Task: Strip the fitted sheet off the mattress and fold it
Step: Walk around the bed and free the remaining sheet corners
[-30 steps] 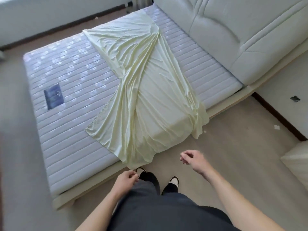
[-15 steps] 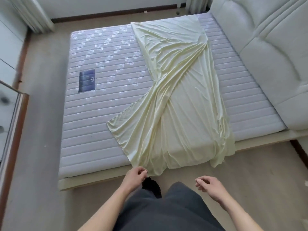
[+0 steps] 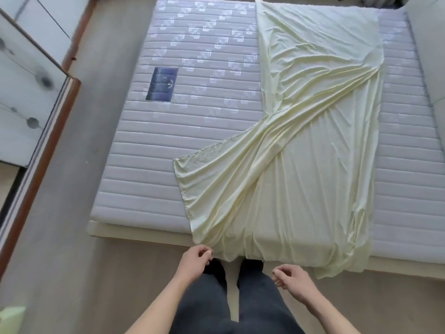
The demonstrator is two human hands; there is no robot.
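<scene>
A pale yellow fitted sheet [image 3: 301,150] lies loose and twisted along the right half of the bare quilted mattress [image 3: 154,165]. Its near end drapes over the bed's front edge toward the floor. My left hand [image 3: 196,259] is at the sheet's hanging lower-left corner with its fingers curled. The fingertips are against the hem, and I cannot tell whether they pinch it. My right hand [image 3: 293,280] hovers below the draped edge, loosely curled and holding nothing, apart from the cloth.
A dark blue label [image 3: 162,84] sits on the mattress's left half. The cream bed base [image 3: 134,233] juts out under the mattress. A wood-edged glass panel [image 3: 36,131] stands on the left across a strip of floor. A padded headboard [image 3: 431,44] is at the right.
My view has swung left to face the bed's side squarely. My left hand has come up against the sheet's hanging corner. My right hand has dropped lower, closer to my legs.
</scene>
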